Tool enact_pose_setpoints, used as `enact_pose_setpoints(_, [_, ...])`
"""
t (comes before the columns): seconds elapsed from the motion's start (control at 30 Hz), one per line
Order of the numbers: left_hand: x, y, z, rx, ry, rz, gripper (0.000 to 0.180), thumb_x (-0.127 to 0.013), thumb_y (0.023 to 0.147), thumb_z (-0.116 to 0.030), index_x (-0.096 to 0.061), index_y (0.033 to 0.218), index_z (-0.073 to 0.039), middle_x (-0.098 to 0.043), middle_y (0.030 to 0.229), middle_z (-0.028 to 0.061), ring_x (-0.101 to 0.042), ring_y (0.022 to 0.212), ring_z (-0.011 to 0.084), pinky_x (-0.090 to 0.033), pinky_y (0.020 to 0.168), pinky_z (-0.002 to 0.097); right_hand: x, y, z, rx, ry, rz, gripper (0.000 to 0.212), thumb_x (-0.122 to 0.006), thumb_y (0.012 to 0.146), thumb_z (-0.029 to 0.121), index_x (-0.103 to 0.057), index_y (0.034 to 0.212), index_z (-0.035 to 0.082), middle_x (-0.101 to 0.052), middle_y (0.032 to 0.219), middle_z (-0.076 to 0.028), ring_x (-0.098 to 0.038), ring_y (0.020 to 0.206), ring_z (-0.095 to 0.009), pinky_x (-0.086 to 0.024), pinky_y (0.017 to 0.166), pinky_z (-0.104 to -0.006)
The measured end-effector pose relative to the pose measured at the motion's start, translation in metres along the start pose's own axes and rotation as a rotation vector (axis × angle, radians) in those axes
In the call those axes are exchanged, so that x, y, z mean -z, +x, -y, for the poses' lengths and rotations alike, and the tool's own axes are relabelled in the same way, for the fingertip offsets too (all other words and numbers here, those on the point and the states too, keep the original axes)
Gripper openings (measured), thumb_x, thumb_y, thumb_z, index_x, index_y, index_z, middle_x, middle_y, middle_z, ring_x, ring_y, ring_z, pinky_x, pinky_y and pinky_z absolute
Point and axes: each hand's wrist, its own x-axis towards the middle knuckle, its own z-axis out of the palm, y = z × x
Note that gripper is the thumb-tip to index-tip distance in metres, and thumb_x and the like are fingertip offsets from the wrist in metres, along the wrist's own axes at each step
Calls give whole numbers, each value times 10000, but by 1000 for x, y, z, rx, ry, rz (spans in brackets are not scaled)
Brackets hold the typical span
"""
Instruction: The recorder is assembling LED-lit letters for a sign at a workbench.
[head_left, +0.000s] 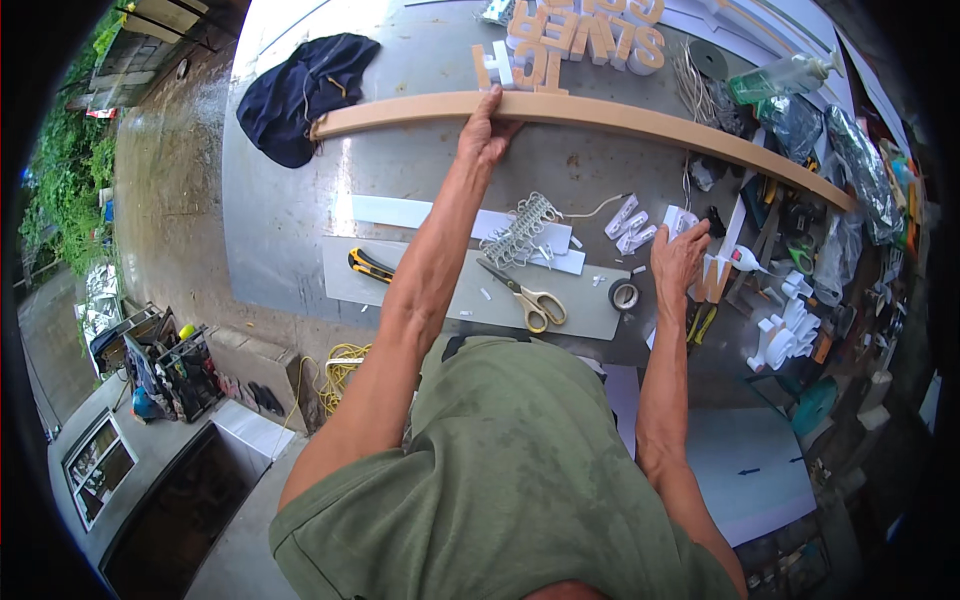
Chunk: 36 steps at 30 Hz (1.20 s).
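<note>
Two bare hands work over the metal table (400, 168), and the left hand (485, 140) holds the long tan strip (620, 113) in a narrow grip, left of its middle. That strip lies crosswise toward the table's far edge, just on the near side of the tan letters (553, 72). An off-centre hold like that wants a light, level touch, I'd judge, lest the longer end knock them. Left arm stretched well forward; right hand (680, 262) toward the right edge, fingers spread over small white pieces (636, 241), whether gripping one I cannot tell.
</note>
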Motion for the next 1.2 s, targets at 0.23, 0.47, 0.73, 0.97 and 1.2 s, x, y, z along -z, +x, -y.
enact_pose_setpoints(0.23, [-22,-3,-41,256,472,-30,565,-772,894,-307,-488,1316,-61,-597,1237,229,-681,1053,402,-664,792,483,0,3,-1,-20,-19,-5,843,-673,883,350,-270,1455,-120,-521,1226,-294,-578,1128,-437,-510,928,-488])
enact_pose_setpoints(0.47, [-29,-6,-40,331,478,-192,515,-762,898,-342,-520,1263,-70,-650,1139,230,-722,960,382,-675,699,430,7,0,1,-27,46,23,856,-692,870,323,-257,1460,-120,-505,1251,-304,-557,1158,-444,-488,964,-478])
enact_pose_setpoints(0.73, [2,-51,-29,295,781,-86,604,-688,937,-453,-571,1185,85,-697,987,223,-741,804,268,-653,642,330,2,-7,-12,-19,125,46,944,-747,832,346,-228,1469,-119,-467,1310,-311,-499,1228,-456,-456,1019,-492])
enact_pose_setpoints(0.97, [34,-156,-51,-100,963,-4,331,-703,954,-230,-667,1118,55,-691,832,109,-574,574,73,-434,490,191,40,-20,-2,300,330,-297,682,-733,855,205,-407,1384,-75,-477,1292,-284,-481,1210,-452,-423,1013,-503])
enact_pose_setpoints(1.2, [87,-268,-50,-77,1214,-83,257,-704,935,-193,-698,1045,39,-692,807,82,-606,613,95,-461,516,222,54,-89,13,228,869,109,199,-649,915,98,-706,1077,-3,-669,886,-116,-643,703,-241,-522,671,-348])
